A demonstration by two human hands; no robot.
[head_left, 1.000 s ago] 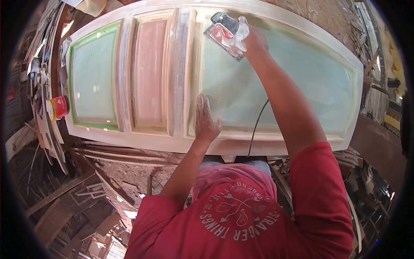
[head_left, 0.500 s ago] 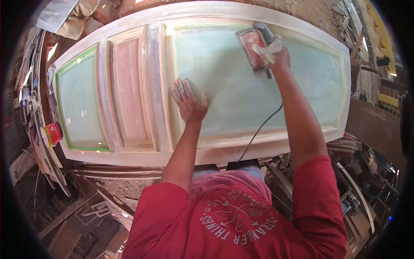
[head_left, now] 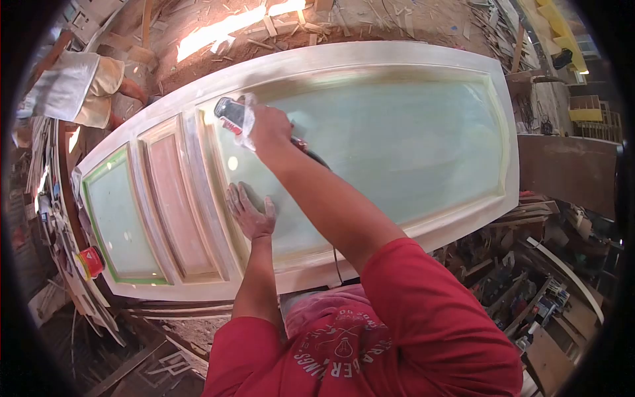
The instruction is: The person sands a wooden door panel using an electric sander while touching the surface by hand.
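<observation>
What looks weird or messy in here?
Wood scraps lie scattered at all angles on the ground beyond the panelled board, which looks untidy. The left hand also looks dusted with something pale.

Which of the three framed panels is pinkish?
The narrow middle panel; the bright-green-edged panel on its left and the large panel on its right are pale green.

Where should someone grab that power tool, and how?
Probably over the middle of the power tool, from above: its underside faces the pale green panel, its rounded black end juts out one way, the cord trails the other.
</observation>
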